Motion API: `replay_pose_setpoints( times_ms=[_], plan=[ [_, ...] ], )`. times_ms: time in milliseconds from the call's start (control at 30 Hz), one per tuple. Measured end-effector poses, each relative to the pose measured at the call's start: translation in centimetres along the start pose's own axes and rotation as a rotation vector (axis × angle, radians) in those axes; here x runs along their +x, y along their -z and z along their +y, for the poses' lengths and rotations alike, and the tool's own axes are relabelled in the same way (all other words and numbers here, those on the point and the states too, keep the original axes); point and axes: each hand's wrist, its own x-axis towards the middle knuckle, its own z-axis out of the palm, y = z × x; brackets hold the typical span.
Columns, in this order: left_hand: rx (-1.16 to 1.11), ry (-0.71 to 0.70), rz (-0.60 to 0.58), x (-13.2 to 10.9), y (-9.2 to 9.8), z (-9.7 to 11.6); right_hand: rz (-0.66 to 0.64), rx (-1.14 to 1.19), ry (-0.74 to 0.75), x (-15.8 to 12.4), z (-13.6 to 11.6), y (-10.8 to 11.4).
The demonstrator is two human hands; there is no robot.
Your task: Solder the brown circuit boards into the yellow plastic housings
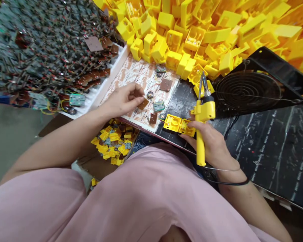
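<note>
My left hand [130, 99] pinches a small brown board [142, 103] over the white, brown-streaked work surface [131, 74]. My right hand [209, 141] grips a yellow soldering gun [203, 112], its metal tip pointing up and away from me. The thumb and fingers of that hand also touch an opened yellow case [173, 123] at the table edge. Between the hands lie a green circuit board [159, 106], a round black part [149, 94] and another brown board [153, 118]. A larger brown board [166, 84] lies farther back.
Yellow cases [166, 40] are heaped at the back and right. Circuit boards [47, 50] are piled at the left behind a white rim [111, 77]. A black fan [247, 87] stands at the right. Below the table edge, a box holds yellow pieces [113, 137]. A cable hangs by my right wrist.
</note>
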Motion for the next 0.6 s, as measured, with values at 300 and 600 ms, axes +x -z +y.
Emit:
replay_pose_setpoints(
  times_ms=[300, 600],
  plan=[
    [0.146, -0.042, -0.167, -0.4, 0.8, -0.3, 0.116, 0.064, -0.046, 1.1, -2.7, -1.8],
    [0.464, -0.335, -0.078, 1.9, -1.9, 3.6, 0.302, -0.023, -0.024, -0.6, -2.7, 2.0]
  ],
)
